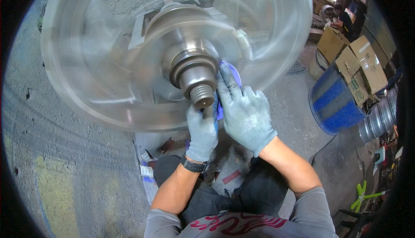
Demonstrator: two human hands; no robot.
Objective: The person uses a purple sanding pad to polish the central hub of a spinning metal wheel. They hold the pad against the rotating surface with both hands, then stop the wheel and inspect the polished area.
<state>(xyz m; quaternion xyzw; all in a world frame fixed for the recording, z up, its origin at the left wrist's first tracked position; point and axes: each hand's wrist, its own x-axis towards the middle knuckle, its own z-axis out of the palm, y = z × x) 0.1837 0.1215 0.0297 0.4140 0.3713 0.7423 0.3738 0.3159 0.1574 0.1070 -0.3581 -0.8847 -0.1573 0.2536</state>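
A metal wheel rim [69, 85], blurred by spinning, turns in front of me around a metal hub [198, 76] with a threaded shaft end [203, 96]. My right hand [248, 118], in a grey knit glove, holds a purple sheet [234, 72], seemingly abrasive paper, with its extended fingers laid along it beside the hub. Just below the threaded end is my left hand [202, 132], also gloved, with a dark wristband behind it. Its fingertips are hidden behind the shaft and the sheet, so its grip cannot be made out.
Cardboard boxes [363, 66] sit on a blue drum [335, 98] at the right, beside stacked metal rims [379, 118]. A rough concrete wall [81, 160] runs along the left. Red strips [231, 176] lie on the floor between my legs. Another person [345, 22] is at the far right.
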